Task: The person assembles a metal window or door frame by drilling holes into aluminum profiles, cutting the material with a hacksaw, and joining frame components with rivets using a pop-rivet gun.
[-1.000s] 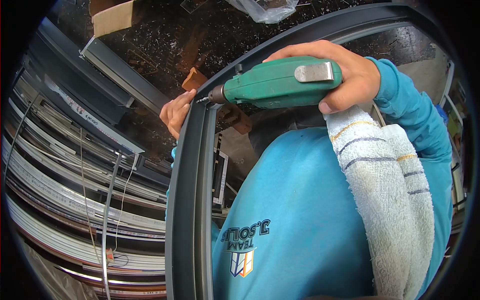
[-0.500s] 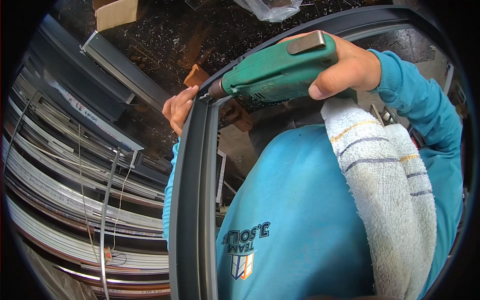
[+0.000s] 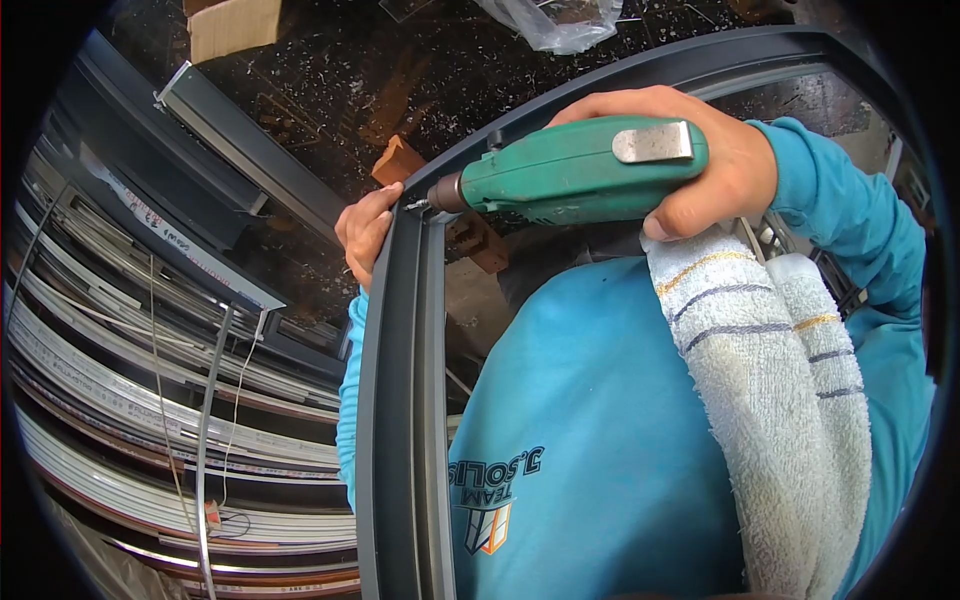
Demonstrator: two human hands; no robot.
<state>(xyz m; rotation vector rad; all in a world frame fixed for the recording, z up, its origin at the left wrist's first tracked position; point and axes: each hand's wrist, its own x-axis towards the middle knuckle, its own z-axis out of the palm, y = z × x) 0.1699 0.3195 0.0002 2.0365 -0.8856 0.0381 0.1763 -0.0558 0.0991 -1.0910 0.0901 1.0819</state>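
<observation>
My right hand [image 3: 735, 155] is wrapped round a green power drill [image 3: 570, 175] with a metal clip on its side. The drill lies nearly level, and its chuck points left at the inner corner of a dark grey metal frame [image 3: 405, 350]. A thin bit shows between the chuck and that corner. My left hand [image 3: 365, 235] grips the outer side of the frame at the same corner, fingers curled over its edge. Below the drill, a white towel [image 3: 770, 420] with grey and yellow stripes hangs over my blue shirt [image 3: 600, 400].
Long stacked profiles [image 3: 200, 400] fill a rack on the left. A loose grey metal bar [image 3: 240, 140] lies at the upper left. Brown blocks [image 3: 398, 160] sit near the frame corner. A cardboard box [image 3: 235, 28] and clear plastic [image 3: 560, 22] lie on the chip-strewn dark floor.
The drill has shifted right and slightly down and rolled, turning its clip more toward me. The frame has moved a little right, with my left hand still on its corner.
</observation>
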